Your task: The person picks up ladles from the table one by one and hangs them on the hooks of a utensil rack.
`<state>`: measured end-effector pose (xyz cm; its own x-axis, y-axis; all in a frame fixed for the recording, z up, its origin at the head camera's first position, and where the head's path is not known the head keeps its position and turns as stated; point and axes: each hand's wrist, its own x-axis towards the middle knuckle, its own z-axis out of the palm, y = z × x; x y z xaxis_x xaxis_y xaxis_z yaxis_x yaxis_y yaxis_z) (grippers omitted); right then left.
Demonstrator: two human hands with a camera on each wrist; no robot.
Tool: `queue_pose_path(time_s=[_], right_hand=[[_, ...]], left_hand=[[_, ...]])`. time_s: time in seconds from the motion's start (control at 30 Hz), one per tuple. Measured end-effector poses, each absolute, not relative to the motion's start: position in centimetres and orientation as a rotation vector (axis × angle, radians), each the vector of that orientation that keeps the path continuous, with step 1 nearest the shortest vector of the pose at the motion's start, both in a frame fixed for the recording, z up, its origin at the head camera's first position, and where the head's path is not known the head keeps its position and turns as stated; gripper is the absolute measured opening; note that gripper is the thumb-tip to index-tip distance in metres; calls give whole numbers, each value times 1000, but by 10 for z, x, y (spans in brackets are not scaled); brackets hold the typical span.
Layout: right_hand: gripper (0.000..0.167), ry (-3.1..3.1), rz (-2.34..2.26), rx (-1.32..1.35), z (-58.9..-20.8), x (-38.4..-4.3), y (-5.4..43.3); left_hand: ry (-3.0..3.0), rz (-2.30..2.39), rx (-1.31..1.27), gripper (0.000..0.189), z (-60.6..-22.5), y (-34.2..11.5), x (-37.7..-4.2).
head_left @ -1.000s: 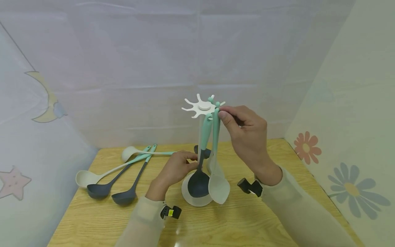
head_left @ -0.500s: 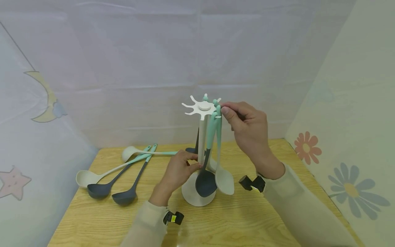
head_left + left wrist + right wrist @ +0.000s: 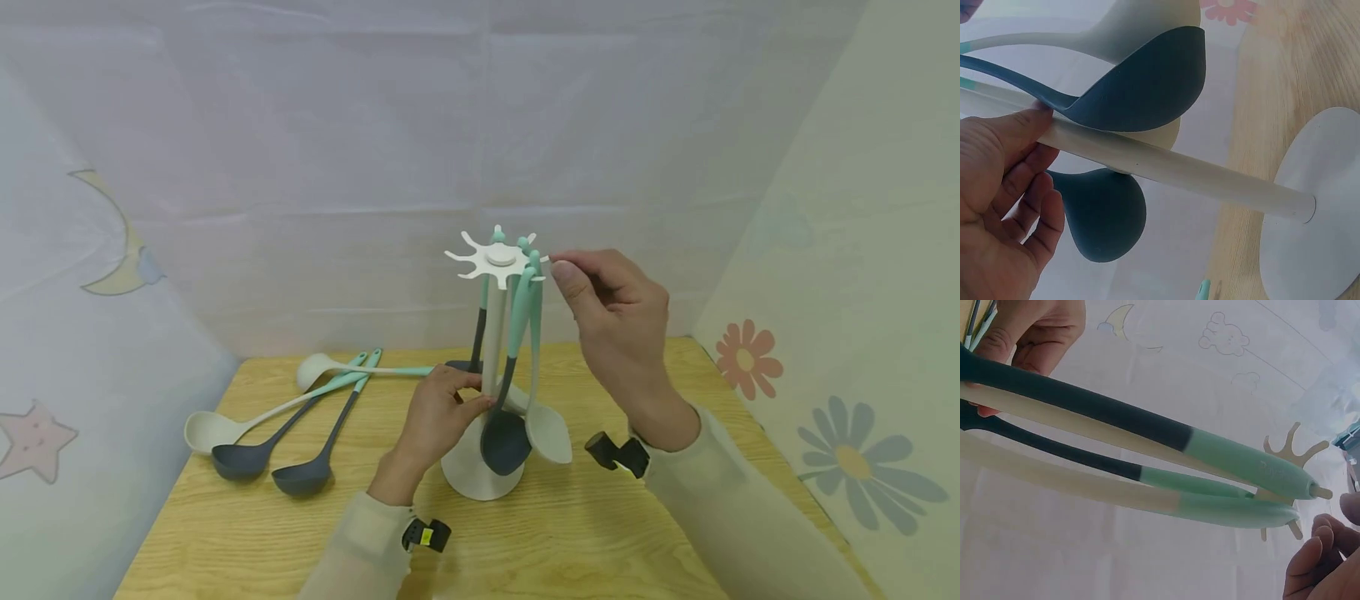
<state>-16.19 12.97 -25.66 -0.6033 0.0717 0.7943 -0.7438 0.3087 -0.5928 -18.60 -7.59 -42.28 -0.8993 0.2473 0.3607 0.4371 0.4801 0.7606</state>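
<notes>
A white utensil rack [image 3: 492, 333] stands upright on its round base, with a ring of prongs on top. My left hand [image 3: 442, 412] pinches its post low down between thumb and fingers. In the left wrist view, the bowl of a dark ladle [image 3: 1147, 84] hangs beside those fingertips. Several mint-handled utensils hang from the prongs, among them a white-headed one [image 3: 551, 435] at the right and another dark ladle [image 3: 1107, 212] behind the post. My right hand [image 3: 622, 325] is beside the prong tips, its fingers loosely curled, holding nothing; the right wrist view shows a gap between fingertips and prongs.
Left of the rack, two dark ladles [image 3: 303, 477] and a white ladle [image 3: 213, 432] lie on the wooden table [image 3: 225, 533], their handles crossing. Behind them another white ladle [image 3: 315, 371] lies sideways, its handle end near my left hand. Patterned cloth walls enclose the table.
The rack has turned, swinging its hanging utensils to the right and away from me at the front. My right hand has let go at the top and drawn slightly right. My left hand stays at the post.
</notes>
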Motion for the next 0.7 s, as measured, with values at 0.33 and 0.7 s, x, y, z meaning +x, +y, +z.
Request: queue_pose_path(time_s=[0.33,0.7], right_hand=[[9,-1901,1322,611,-261,-158,122],[6,-1828,1347,609,-263,-162,116]], left_hand=[[-2515,-1389,-571,22,-424,-76,-184],[-2590,-1395,-515,27,-421,-75,-179]])
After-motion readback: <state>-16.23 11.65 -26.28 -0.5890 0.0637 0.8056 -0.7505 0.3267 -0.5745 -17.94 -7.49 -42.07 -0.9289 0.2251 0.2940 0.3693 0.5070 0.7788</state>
